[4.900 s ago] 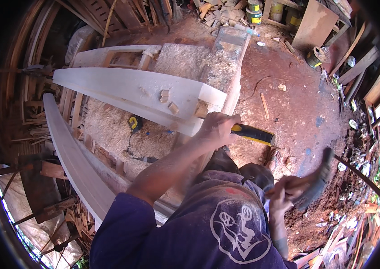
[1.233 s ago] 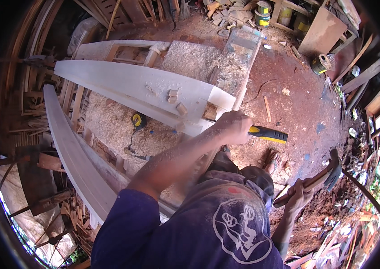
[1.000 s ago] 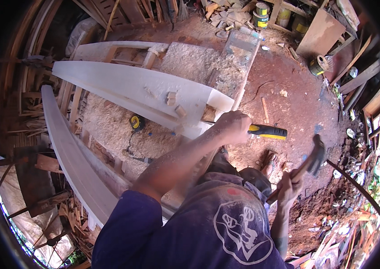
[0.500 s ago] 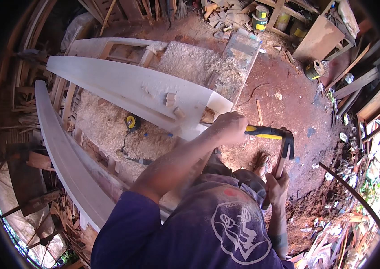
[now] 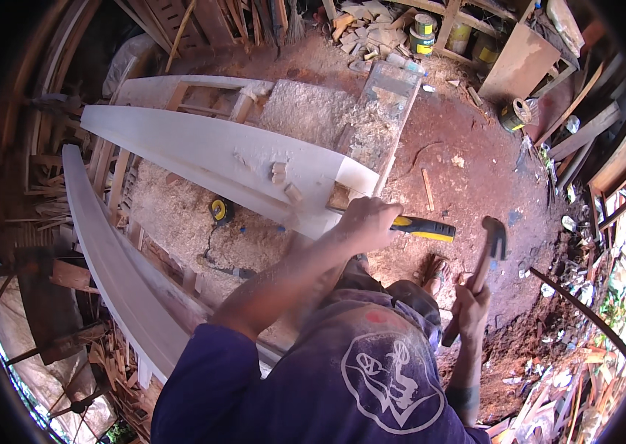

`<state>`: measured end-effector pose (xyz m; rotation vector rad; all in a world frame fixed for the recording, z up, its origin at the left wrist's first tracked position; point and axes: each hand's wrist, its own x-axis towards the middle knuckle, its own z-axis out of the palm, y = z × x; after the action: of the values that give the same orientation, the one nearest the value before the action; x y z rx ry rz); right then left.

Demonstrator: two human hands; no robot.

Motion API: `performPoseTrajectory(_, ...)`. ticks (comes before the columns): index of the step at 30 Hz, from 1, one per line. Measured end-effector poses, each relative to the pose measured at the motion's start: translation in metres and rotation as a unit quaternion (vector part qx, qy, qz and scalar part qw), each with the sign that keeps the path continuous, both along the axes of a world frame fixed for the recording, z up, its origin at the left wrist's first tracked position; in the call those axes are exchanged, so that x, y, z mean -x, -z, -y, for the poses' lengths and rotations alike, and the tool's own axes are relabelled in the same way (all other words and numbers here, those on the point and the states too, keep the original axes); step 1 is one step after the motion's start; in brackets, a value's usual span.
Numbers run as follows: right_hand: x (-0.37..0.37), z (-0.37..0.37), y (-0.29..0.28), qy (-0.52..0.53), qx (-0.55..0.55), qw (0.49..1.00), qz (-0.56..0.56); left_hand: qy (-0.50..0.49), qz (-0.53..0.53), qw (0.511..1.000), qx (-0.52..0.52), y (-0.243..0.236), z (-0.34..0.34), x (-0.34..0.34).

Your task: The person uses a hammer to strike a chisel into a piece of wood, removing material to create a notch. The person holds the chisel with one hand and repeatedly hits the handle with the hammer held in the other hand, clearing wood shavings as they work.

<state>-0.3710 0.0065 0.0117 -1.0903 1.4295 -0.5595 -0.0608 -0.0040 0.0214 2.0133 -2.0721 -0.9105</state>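
Note:
My left hand point(image 5: 369, 222) is closed around a chisel, its black and yellow handle point(image 5: 427, 228) sticking out to the right. The blade is mostly hidden, pointing toward a cut recess point(image 5: 340, 196) near the close end of a long pale timber point(image 5: 217, 140). In my right hand point(image 5: 471, 307) I grip a hammer point(image 5: 480, 270) by its wooden shaft. Its dark claw head is raised to the right of the chisel's butt, with a gap between them. Two small wood offcuts point(image 5: 279, 172) lie on the timber's face.
Wood shavings point(image 5: 172, 200) cover the bench, where a yellow and black tape measure point(image 5: 220, 210) lies. A second long pale timber point(image 5: 117, 259) leans at the left. Tins point(image 5: 422, 44) and scrap stand at the back; a metal can point(image 5: 515, 115) and planks line the right.
The hammer head has swung away from the chisel's butt to the right, opening a gap. My left hand keeps its grip, the chisel handle now tilting slightly more downward. The view has shifted a little.

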Motion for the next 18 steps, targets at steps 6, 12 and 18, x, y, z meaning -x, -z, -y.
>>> performPoseTrajectory(6,0.04,0.021,-0.015,0.17,0.018,0.984,0.045,-0.084,0.023,0.994,0.072,0.001,0.012,0.004)
performPoseTrajectory(12,0.029,0.029,-0.023,0.207,0.007,0.971,0.12,-0.294,-0.536,0.785,0.099,-0.08,0.062,-0.053)
performPoseTrajectory(18,0.019,0.025,-0.007,0.129,-0.018,0.985,0.116,-0.274,-0.463,0.842,0.044,-0.087,0.027,-0.056)
